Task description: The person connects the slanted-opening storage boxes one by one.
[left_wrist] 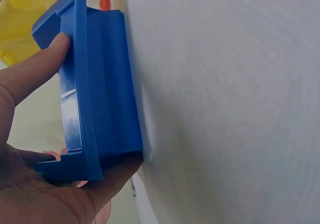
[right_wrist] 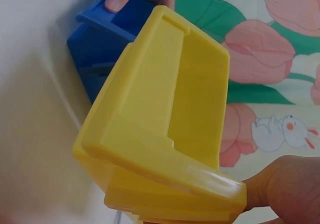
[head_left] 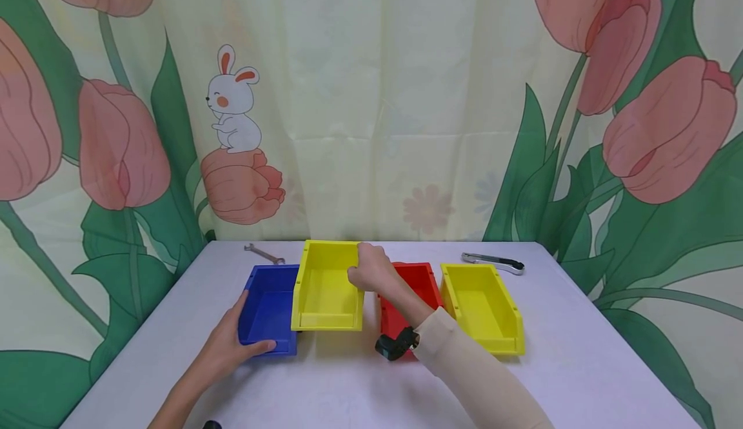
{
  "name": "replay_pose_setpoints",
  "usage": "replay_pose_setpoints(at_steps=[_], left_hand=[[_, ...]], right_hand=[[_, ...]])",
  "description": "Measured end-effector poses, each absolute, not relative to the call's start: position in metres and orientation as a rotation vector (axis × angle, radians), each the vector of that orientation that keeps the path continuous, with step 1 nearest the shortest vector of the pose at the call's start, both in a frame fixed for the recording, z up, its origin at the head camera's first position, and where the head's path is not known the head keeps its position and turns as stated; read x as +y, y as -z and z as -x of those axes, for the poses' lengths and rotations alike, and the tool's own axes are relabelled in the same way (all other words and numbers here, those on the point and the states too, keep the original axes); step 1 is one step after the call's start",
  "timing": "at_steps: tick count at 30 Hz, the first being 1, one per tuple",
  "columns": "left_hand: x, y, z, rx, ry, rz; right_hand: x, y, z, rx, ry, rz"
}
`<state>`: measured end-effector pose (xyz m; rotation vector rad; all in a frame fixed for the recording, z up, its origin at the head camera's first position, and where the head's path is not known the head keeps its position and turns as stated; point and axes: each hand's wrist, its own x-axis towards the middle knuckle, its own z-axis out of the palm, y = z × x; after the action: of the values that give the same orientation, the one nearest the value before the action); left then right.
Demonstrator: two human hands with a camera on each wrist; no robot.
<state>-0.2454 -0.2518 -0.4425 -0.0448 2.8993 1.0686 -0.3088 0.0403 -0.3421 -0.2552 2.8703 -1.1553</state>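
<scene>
With the right hand [head_left: 374,269], grasping a lifted yellow bin [head_left: 326,280] by its right wall, above the table [head_left: 348,384] between a blue bin [head_left: 269,313] and a red bin [head_left: 420,280]. With the left hand [head_left: 235,339], gripping the blue bin at front and left side. Farther right, can see a second yellow bin [head_left: 482,300]; toward the back, a wrench [head_left: 265,253] and a silver-and-black tool [head_left: 504,262].

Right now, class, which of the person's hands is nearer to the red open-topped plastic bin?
Right. The right hand is just left of the red bin, gripping a yellow plastic bin; the left hand is farther left, holding a blue plastic bin.
</scene>
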Motion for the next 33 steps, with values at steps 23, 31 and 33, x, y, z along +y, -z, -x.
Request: replay_pose_setpoints(at_steps=[23, 31, 33], left_hand=[[-0.2506, 0.4415, 0.2438, 2.904, -1.068, 0.057], [-0.2507, 0.4429, 0.2452, 2.902, -1.074, 0.059], [-0.2507, 0.4429, 0.2452, 2.905, -1.068, 0.061]], right_hand=[[0.042, 0.3463, 0.3087, 2.861, 1.139, 0.231], [0.0443, 0.347, 0.3095, 2.874, 1.129, 0.221], [0.0446, 0.3474, 0.3098, 2.878, 1.122, 0.214]])
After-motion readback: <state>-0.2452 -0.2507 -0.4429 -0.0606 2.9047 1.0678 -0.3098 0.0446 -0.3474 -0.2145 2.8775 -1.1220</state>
